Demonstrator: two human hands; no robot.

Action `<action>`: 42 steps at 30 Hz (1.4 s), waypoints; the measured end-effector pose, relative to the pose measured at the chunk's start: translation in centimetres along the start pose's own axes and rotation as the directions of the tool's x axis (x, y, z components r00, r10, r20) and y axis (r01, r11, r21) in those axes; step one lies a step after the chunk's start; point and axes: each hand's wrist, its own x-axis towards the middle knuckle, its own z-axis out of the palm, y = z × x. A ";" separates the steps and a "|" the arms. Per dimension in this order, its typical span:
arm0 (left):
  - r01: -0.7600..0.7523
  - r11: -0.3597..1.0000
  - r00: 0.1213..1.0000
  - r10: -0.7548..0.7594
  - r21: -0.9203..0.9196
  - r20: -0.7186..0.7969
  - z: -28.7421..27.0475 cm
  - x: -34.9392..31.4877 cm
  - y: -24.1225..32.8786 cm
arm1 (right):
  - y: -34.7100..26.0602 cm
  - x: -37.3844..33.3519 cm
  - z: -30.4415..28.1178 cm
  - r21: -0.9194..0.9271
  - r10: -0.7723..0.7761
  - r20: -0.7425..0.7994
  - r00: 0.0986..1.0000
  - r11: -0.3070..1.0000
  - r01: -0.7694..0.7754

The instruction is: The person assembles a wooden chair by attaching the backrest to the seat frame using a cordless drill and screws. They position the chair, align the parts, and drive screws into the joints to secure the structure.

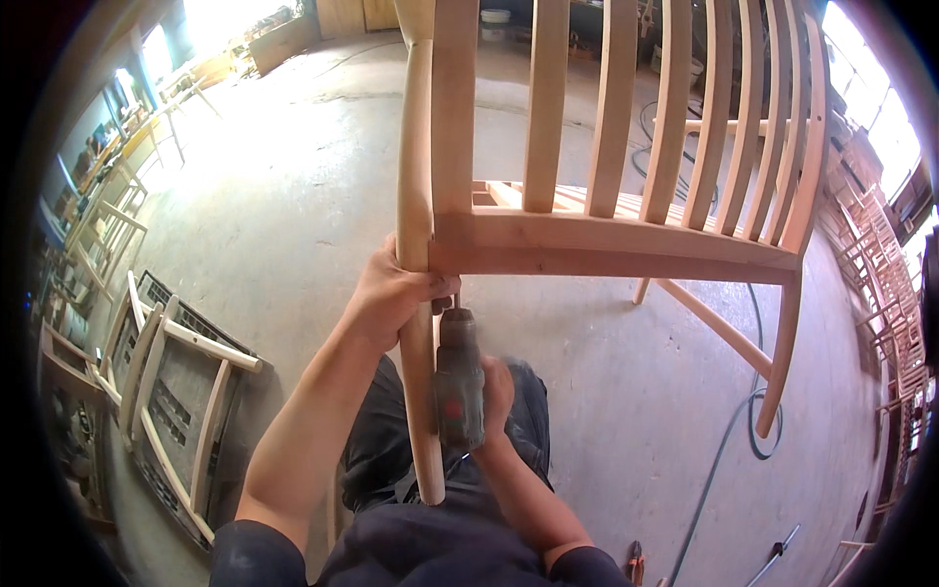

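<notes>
A pale wooden slatted chair or bench frame (616, 245) stands before me, its lower rail running off to the right. Beside the rail's left end, my left hand (389, 293) is wrapped around the near wooden leg (423, 421), with its fingers at the rail's underside. My right hand (497, 396) grips a dark power drill (458, 382) held upright just right of that leg. The drill's chuck points up at the rail's underside, close to my left fingertips. Whether the bit touches the wood is hidden by the fingers.
Loose curved wooden parts (196, 342) lie on a dark crate at left. A hose (719, 465) snakes over the concrete floor at right. Orange-handled pliers (637, 564) and a thin metal bar tool (776, 556) lie at lower right. Several chair frames (885, 284) line the right side.
</notes>
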 end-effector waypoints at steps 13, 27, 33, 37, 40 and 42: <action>-0.031 0.999 0.999 0.030 0.031 0.009 -1.2 -0.2 0.2 | 0.2 -0.3 1.7 0.036 -0.009 -0.030 1.000 0.999 0.010; 0.008 0.997 1.000 -0.007 0.070 -0.021 -1.6 0.6 -1.9 | 2.2 -1.7 2.6 0.081 0.020 -0.009 1.000 0.996 -0.019; -0.090 0.996 0.990 0.086 0.028 0.112 -2.7 1.7 -2.7 | 2.2 -0.5 3.1 0.085 0.002 -0.043 0.999 0.996 0.002; -0.047 0.999 0.999 0.047 -0.012 0.021 -2.5 0.7 -3.0 | 1.6 -1.6 3.0 0.092 0.059 0.013 0.998 0.994 -0.060; -0.041 0.999 0.998 0.041 -0.009 -0.058 -1.9 -0.1 -2.6 | 1.9 -2.5 3.3 0.160 0.159 0.038 0.987 0.974 -0.163; -0.144 0.987 0.986 0.148 0.068 -0.075 -2.0 -0.1 -3.2 | 1.9 -2.7 3.4 0.163 0.129 0.018 0.991 0.978 -0.130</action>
